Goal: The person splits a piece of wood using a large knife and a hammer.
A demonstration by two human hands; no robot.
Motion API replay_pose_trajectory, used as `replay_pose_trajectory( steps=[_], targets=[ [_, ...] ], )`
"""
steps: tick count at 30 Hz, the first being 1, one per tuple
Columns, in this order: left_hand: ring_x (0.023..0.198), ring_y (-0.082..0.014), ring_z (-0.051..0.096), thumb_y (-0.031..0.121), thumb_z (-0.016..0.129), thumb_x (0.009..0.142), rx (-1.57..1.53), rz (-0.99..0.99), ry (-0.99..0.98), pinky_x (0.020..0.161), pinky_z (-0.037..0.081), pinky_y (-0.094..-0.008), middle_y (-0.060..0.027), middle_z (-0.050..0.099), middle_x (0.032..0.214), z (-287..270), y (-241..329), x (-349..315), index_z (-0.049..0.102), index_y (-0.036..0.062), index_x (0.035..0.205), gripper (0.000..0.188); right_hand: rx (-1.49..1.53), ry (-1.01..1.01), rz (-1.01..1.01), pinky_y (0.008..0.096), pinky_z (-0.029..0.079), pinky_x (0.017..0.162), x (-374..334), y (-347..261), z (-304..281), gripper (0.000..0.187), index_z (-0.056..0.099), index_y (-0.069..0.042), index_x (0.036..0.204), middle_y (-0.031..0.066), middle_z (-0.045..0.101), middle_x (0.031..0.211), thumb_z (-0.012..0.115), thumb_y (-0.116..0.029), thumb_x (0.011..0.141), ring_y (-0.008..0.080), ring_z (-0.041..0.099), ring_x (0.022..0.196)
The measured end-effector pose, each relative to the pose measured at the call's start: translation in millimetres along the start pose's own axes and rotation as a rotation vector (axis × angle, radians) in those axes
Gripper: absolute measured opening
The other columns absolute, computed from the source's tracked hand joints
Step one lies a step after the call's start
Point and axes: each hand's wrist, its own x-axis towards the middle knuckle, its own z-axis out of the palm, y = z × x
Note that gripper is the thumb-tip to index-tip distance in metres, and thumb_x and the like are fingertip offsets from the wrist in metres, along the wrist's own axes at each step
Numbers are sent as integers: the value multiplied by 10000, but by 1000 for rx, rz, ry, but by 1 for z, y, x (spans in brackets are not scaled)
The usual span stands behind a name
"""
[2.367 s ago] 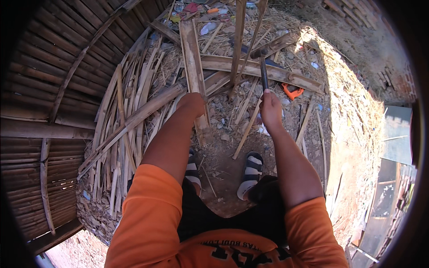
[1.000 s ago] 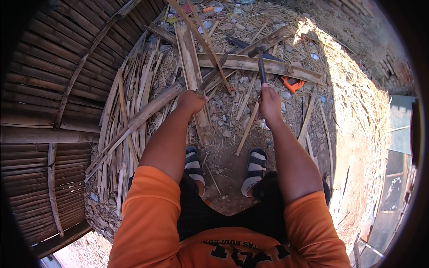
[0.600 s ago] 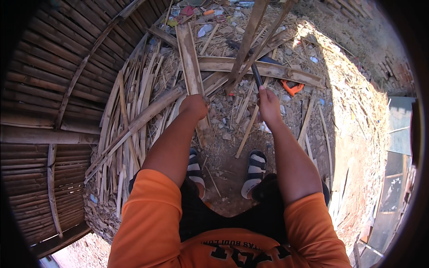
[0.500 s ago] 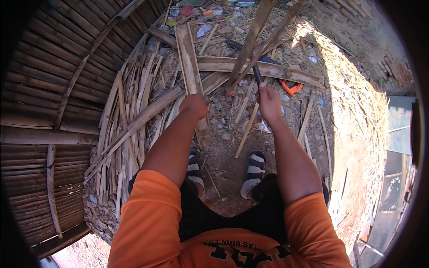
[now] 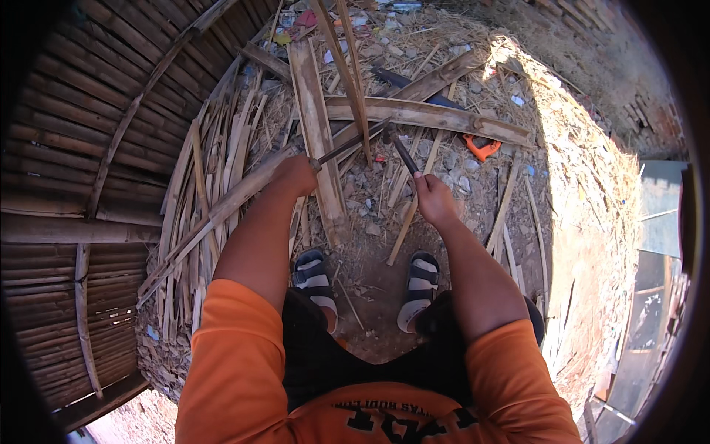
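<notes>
My left hand [image 5: 296, 176] is closed round the handle of a long-bladed knife [image 5: 342, 150]. Its dark blade points away to the right and crosses the lower part of a split bamboo piece [image 5: 353, 92], which stands up from the ground. Whether the blade sits inside the split, I cannot tell. In my right hand [image 5: 436, 201], fingers wrapped round its dark handle, is what looks like a hammer [image 5: 404, 157]; its head is close to the blade's tip. Under the knife lies a wide bamboo half [image 5: 314, 96], hollow side up.
Another bamboo half [image 5: 429, 113] lies crosswise beyond my hands, beside an orange-handled saw [image 5: 482, 146]. Thin bamboo strips [image 5: 222, 163] are heaped at the left, near a slatted bamboo wall [image 5: 111, 96]. Straw and rubble cover the ground around my sandalled feet [image 5: 314, 277].
The standing bamboo piece has swung left and more upright. My left hand has shifted left and the knife blade now shows. My right hand has come nearer, its tool now by the blade tip.
</notes>
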Motion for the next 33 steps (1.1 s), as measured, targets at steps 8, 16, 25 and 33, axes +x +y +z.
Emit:
replay_pose_trajectory(
  steps=[8, 16, 25, 33],
  targets=[
    [1122, -372, 681, 134, 674, 841, 11, -9, 2, 954, 552, -452, -226, 708, 1176, -5, 3, -4, 721, 16, 1157, 341, 345, 161, -137, 432, 481, 671, 4, -50, -14, 483, 590, -1, 921, 177, 615, 715, 446, -434, 1080, 336, 635, 698],
    [1107, -371, 691, 127, 673, 855, 67, 19, -10, 942, 565, -453, -221, 708, 1186, 12, 16, -1, 745, 28, 1129, 301, 257, 84, -22, 453, 489, 700, 9, -41, -18, 510, 619, 8, 921, 197, 645, 757, 440, -443, 1075, 379, 648, 737],
    [1095, -382, 688, 114, 669, 805, 72, -31, -34, 944, 555, -453, -224, 717, 1143, 12, 25, 0, 737, 9, 1109, 329, 2, 71, 48, 433, 482, 655, -8, -6, -4, 505, 606, 3, 891, 152, 630, 714, 448, -440, 1078, 296, 630, 678],
    [1114, -366, 686, 117, 683, 803, 65, -67, -63, 953, 550, -452, -220, 710, 1181, 10, 26, 1, 739, 15, 1113, 330, 336, 214, 31, 458, 526, 783, 10, -39, -28, 560, 656, 29, 1014, 263, 704, 890, 486, -504, 1042, 402, 707, 874]
  ],
)
